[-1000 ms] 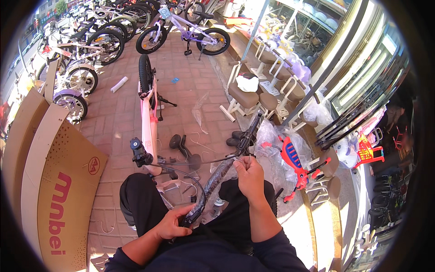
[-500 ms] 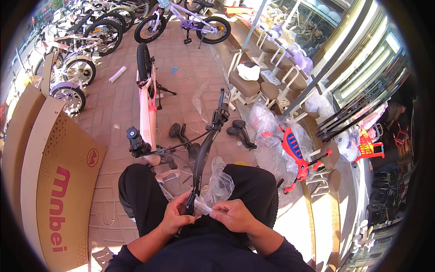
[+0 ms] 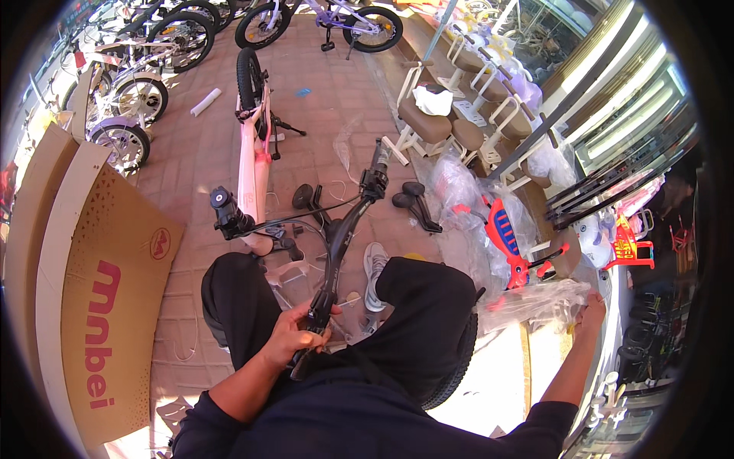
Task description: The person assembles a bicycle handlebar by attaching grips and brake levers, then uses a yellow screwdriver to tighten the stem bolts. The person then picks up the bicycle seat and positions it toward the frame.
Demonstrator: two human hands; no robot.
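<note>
Your left hand (image 3: 297, 336) is wrapped around the black handlebar (image 3: 333, 264) between your knees; your right hand (image 3: 591, 312), fingers closed, holds clear plastic (image 3: 539, 302) out sideways. A cardboard box (image 3: 126, 298) stands left on the pavement (image 3: 329, 88), pink bike (image 3: 250, 164) ahead, brown seats (image 3: 423, 124) along its right edge, red toy (image 3: 503, 233) partly behind the plastic.

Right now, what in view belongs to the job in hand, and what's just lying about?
In the job, judging by the hands:
black handlebar, gripped by the left hand
clear plastic, held out by the right hand
pink bike frame, probably, just ahead

Apparently just lying or standing about:
cardboard box
red-and-blue toy
white roll
purple bicycle
</note>
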